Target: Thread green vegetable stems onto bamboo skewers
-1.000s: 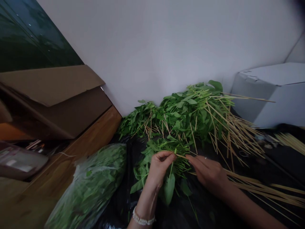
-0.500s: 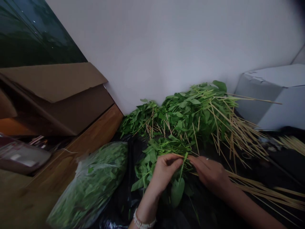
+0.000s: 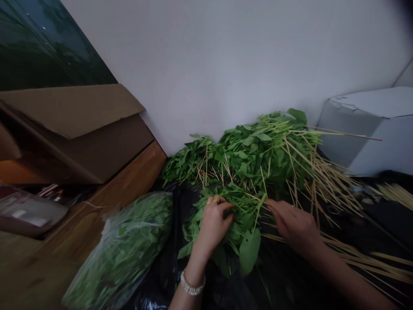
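Note:
My left hand (image 3: pixel 215 221), with a bead bracelet on its wrist, reaches into the near pile of leafy greens (image 3: pixel 201 213). Its fingers are curled, and what they hold, if anything, is hidden among the leaves. My right hand (image 3: pixel 293 224) pinches a thin wooden stick (image 3: pixel 253 196) to the right of that pile. On the stick, by my right fingertips, hangs a green stem with a broad leaf (image 3: pixel 250 252). More thin sticks (image 3: pixel 364 256) lie under and beyond my right forearm.
Threaded greens (image 3: pixel 254 148) with many sticks lie heaped against the wall. A clear bag of leaves (image 3: pixel 129 249) is at the left, near an open cardboard box (image 3: pixel 106 146). A white box (image 3: pixel 380 129) stands at the right. Black plastic covers the work surface.
My left hand has left the stick and moved left into the near greens. My right hand has shifted slightly right and up with the stick and its hanging leaf.

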The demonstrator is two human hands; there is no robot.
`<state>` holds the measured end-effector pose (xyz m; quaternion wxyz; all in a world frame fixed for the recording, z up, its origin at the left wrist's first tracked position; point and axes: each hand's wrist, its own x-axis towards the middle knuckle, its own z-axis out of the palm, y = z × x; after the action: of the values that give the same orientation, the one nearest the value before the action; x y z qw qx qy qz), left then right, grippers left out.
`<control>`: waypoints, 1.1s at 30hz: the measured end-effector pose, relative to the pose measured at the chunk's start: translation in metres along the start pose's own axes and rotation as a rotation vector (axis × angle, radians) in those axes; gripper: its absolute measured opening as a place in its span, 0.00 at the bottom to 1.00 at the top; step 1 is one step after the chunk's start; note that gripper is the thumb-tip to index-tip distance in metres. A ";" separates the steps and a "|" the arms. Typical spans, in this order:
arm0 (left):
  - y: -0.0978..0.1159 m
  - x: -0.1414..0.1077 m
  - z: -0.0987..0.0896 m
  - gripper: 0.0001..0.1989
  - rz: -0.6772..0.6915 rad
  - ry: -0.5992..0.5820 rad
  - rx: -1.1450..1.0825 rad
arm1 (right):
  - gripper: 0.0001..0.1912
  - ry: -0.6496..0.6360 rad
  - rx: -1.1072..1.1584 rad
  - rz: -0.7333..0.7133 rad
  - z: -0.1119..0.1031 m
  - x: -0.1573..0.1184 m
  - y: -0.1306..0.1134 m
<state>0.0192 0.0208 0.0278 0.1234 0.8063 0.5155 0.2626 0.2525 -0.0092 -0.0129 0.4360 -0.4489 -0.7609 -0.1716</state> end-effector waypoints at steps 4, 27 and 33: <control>0.002 0.005 0.006 0.11 0.022 0.019 0.068 | 0.13 0.001 -0.013 -0.012 0.001 0.000 0.000; 0.013 -0.001 0.001 0.21 -0.442 0.106 -1.287 | 0.12 -0.026 0.092 -0.022 -0.002 0.002 -0.015; 0.010 -0.003 0.001 0.15 -0.493 0.148 -1.296 | 0.14 -0.057 0.123 -0.028 -0.001 0.001 -0.019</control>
<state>0.0266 0.0137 0.0313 0.6002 0.4093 0.4300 0.5360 0.2369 -0.0191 -0.0092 0.4383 -0.4152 -0.7884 -0.1178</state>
